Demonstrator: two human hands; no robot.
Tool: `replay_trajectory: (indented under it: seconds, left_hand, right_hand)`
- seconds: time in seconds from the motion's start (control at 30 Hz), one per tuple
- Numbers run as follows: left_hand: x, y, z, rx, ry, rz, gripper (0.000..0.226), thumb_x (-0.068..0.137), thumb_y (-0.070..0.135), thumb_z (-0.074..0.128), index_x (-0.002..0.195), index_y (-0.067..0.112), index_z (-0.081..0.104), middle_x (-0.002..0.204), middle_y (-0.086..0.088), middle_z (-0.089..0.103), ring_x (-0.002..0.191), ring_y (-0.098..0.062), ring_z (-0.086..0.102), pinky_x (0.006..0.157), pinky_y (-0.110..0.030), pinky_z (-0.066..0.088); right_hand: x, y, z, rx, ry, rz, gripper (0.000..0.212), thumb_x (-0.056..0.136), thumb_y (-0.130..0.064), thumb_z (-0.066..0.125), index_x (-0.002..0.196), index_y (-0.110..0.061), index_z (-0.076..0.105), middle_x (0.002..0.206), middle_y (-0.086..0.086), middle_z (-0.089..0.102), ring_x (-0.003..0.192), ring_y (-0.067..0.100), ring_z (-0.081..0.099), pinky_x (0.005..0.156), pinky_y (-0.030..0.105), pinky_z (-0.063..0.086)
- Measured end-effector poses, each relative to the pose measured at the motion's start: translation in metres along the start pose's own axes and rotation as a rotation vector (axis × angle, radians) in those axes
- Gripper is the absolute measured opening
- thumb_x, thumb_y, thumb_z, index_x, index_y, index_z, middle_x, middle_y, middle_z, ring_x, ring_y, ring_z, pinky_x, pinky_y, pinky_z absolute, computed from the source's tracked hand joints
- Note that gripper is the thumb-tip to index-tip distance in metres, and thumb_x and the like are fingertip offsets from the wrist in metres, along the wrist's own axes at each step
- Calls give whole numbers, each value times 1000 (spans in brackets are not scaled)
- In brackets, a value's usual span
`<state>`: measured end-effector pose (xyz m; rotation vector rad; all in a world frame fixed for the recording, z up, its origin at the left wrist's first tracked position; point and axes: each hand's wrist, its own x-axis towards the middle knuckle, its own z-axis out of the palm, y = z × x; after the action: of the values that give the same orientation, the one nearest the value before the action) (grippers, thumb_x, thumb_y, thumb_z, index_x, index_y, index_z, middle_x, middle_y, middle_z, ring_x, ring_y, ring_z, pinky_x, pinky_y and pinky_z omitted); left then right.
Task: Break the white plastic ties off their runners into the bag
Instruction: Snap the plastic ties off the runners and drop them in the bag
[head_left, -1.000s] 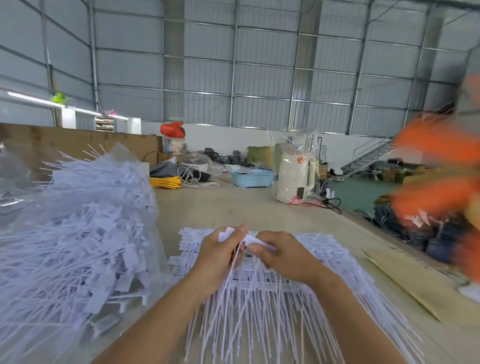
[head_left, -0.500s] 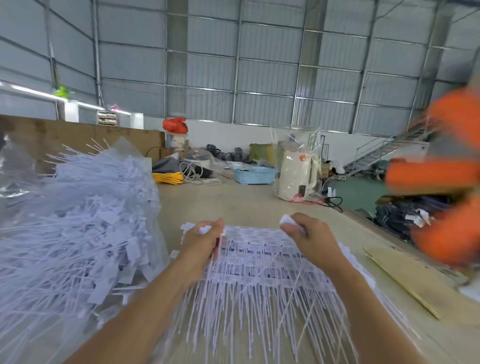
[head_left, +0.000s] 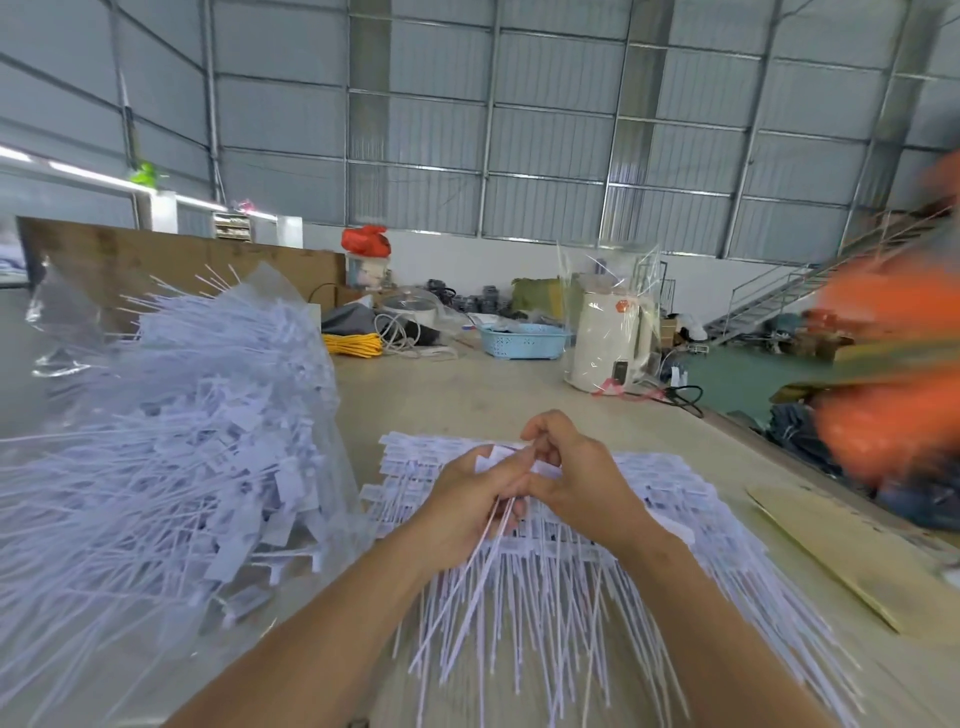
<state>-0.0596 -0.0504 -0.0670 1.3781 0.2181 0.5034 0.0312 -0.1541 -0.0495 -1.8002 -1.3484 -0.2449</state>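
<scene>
Now I see no readable print: my left hand and right hand pinch thin white ties at frame centre, clear bag at left.

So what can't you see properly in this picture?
- Orange shape, head view: too blurred to name.
- Tie heads between the left hand and right hand: fingers hide the break.
- Bag: cut off by the left edge.
- Print on the tie tags: too small.
</scene>
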Motion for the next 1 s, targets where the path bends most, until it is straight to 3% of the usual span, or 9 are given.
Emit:
replay_trajectory:
  seconds: [0.13, 0.2, 0.3, 0.53, 0.63, 0.7, 0.8, 0.9, 1.0]
  left_hand:
    - [3, 0, -3, -13, 150, 108, 11, 92, 16, 60, 85, 8, 58, 49, -1, 53, 40, -12, 45, 41, -20, 37]
    - [3, 1, -3, -6, 149, 131, 12, 93, 15, 59, 81, 10, 57, 50, -1, 54, 41, -12, 45, 40, -19, 37]
    - [-1, 2, -2, 22, 109, 134, 18, 92, 17, 60, 77, 9, 56, 47, -2, 48, 38, -13, 40, 39, -18, 32]
    - [-5, 23, 1, 114, 117, 22, 27, 92, 17, 60, 68, 14, 47, 47, -1, 39, 34, -9, 25, 39, -14, 20]
    - [-15, 56, -7, 15, 129, -32, 27, 92, 16, 58, 69, 15, 45, 51, -2, 37, 33, -8, 23, 38, -14, 18]
    - [-27, 91, -13, -130, 47, 101, 28, 95, 17, 53, 69, 17, 41, 49, 1, 37, 32, -4, 24, 37, -14, 18]
    - [-53, 146, -26, -166, -8, 416, 24, 94, 21, 53, 71, 16, 49, 50, 3, 45, 34, -4, 32, 37, -13, 24]
    - [-73, 180, -63, 392, 375, 652, 17, 93, 21, 59, 76, 21, 59, 55, 6, 54, 40, -4, 45, 40, -15, 35]
    - [-76, 181, -120, 1218, 648, 530, 24, 94, 32, 54, 76, 17, 59, 70, -6, 56, 54, -11, 47, 52, -27, 38]
  right_hand:
    - [1, 3, -1, -56, -7, 56, 31, 78, -29, 73, 100, -21, 53, 81, -12, 53, 70, 0, 50, 66, 20, 39]
    - [0, 4, -3, -108, -74, 81, 20, 87, -31, 63, 87, -11, 59, 75, -3, 57, 67, 10, 51, 66, 31, 39]
    - [-2, 3, -1, -126, -145, 44, 29, 92, -25, 57, 71, -6, 56, 64, 7, 54, 64, 23, 48, 63, 35, 38]
    - [-3, 5, -11, -391, -26, -42, 23, 91, -36, 57, 83, -15, 61, 72, 3, 62, 72, 24, 53, 57, 30, 33]
    - [-6, 26, -39, -442, 91, 130, 21, 92, -35, 56, 82, -17, 57, 66, 0, 56, 70, 24, 53, 59, 30, 36]
    - [-7, 35, -48, -333, 166, 207, 22, 91, -29, 59, 72, -19, 51, 56, 0, 49, 62, 27, 48, 58, 31, 38]
    - [-5, 26, -37, -347, 103, 192, 27, 90, -31, 59, 69, -27, 44, 53, -4, 42, 58, 24, 44, 56, 32, 38]
    - [-4, 14, -30, -353, 74, 143, 21, 90, -33, 59, 75, -24, 47, 54, -6, 41, 59, 23, 42, 55, 31, 35]
    - [-5, 7, -30, -355, 91, 129, 21, 90, -32, 59, 74, -21, 49, 54, -5, 41, 59, 24, 42, 53, 29, 33]
